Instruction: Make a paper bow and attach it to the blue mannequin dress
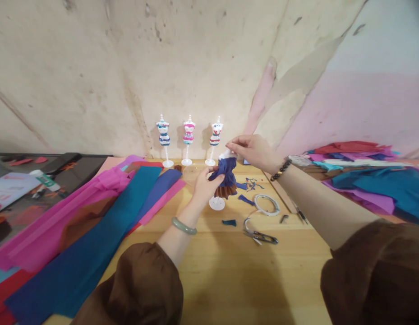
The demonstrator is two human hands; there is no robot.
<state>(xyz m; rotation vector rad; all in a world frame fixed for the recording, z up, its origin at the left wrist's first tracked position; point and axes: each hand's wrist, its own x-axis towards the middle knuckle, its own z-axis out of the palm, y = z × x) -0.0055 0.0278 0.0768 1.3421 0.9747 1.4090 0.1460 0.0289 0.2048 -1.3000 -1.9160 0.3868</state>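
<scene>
A miniature dress form wearing a dark blue and brown pleated paper dress (225, 172) stands upright on its round white base (216, 203). My left hand (209, 183) closes around the dress at its left side, thumb across the front. Over the form's white top, my right hand (248, 148) is closed in a pinch; whatever lies between its fingertips is too small to make out. Below and to the right are a dark blue paper strip (246, 200), a teal scrap (229, 222), thread snips (262, 237) and a roll of white tape (267, 205).
Behind, by the wall, stand three white miniature dress forms with coloured bands, among them a pink-banded form (189, 131). Long sheets of crepe paper, including a teal sheet (108, 234), spread across the left. Folded coloured paper (375, 187) lies at right. Small clippings (253, 184) are scattered nearby.
</scene>
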